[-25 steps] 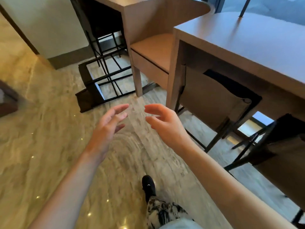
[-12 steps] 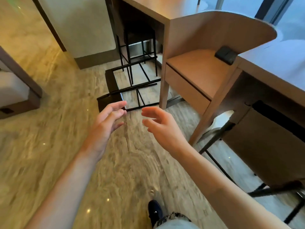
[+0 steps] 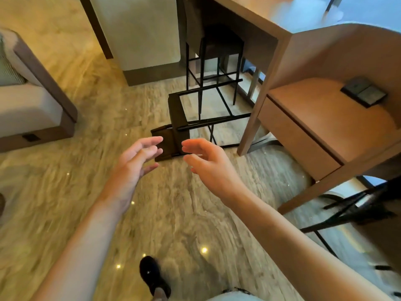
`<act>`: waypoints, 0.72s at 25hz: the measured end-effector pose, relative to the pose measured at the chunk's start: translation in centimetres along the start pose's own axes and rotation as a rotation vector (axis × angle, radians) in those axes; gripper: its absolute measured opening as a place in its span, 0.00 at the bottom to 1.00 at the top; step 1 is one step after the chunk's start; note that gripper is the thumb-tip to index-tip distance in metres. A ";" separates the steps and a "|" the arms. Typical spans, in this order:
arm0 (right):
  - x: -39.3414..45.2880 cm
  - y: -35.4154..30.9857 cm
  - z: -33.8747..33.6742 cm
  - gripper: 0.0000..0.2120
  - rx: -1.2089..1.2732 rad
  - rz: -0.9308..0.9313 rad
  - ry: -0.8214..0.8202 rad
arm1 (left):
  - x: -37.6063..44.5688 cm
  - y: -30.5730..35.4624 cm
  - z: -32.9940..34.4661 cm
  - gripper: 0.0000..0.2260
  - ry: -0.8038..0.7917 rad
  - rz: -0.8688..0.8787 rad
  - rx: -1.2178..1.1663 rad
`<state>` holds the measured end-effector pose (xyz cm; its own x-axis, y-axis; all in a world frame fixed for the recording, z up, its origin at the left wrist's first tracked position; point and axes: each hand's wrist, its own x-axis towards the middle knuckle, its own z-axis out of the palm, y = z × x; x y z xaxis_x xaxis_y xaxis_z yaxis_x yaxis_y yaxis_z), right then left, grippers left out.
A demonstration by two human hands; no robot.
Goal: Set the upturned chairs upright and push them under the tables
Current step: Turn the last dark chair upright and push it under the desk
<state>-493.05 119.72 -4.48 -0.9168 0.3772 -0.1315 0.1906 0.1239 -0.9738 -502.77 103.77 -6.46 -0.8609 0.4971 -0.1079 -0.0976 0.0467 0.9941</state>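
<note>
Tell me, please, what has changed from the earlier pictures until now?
The person walked toward the tipped chair, so it now lies just beyond the fingertips. The left hand and right hand moved with the body and reach for it, not yet touching. Nothing was taken hold of or let go. Both hands remain open and empty; the chair lies on its side on the floor as before.

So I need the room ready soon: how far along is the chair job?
Done: one tall black stool already stands upright under the far table. In hand: nothing yet; the left hand and right hand are open and empty, reaching toward the tipped-over stool lying on its side on the floor. Left: stand that stool up and push it under. A chair at the right edge is too cropped to judge.
</note>
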 end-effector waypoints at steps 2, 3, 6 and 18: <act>3.3 -1.2 3.7 0.16 0.020 -0.014 0.027 | 3.1 0.6 -4.3 0.13 -0.037 0.010 0.003; 5.0 -1.8 5.6 0.16 0.033 -0.016 0.047 | 4.8 0.9 -6.5 0.14 -0.054 0.007 0.013; 9.7 -3.8 10.7 0.15 0.072 0.003 0.093 | 9.6 1.8 -12.8 0.15 -0.104 -0.013 0.054; 27.3 -5.2 17.3 0.14 0.113 0.061 0.265 | 29.5 3.6 -22.2 0.12 -0.267 -0.023 0.112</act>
<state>-525.13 113.44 -6.19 -0.7782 0.6095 -0.1514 0.1881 -0.0038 -0.9821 -539.56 99.37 -6.24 -0.6959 0.7046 -0.1391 -0.0472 0.1484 0.9878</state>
